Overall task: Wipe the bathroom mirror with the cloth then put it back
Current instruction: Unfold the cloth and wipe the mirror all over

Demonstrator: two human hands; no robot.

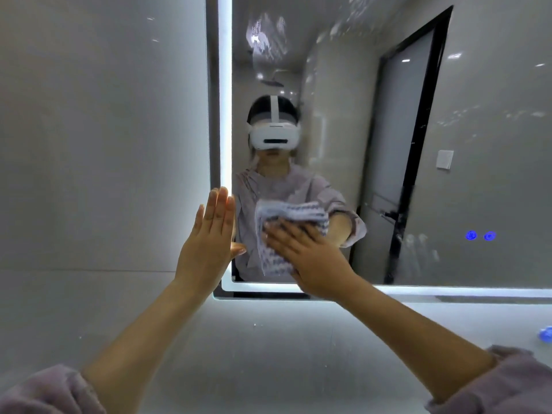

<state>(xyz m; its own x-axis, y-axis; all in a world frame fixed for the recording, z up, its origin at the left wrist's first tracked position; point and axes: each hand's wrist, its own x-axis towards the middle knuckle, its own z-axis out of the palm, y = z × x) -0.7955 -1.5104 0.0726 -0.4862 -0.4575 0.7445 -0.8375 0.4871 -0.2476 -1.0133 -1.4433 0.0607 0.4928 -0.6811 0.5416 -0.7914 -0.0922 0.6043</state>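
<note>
Flat-fingered right hand (310,255) presses patterned cloth (291,212) against mirror (493,144), lower-left area; left hand (209,243) flat, fingers straight, on mirror's lit edge.

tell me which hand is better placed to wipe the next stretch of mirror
Right. The right hand presses the cloth flat on the mirror near its lower left corner, with smeared glass off to its right. The left hand lies flat on the lit left edge, holding nothing.

Cool dim light; mirror (388,144) edge strip glows; soft blur, wide-angle bending.
</note>
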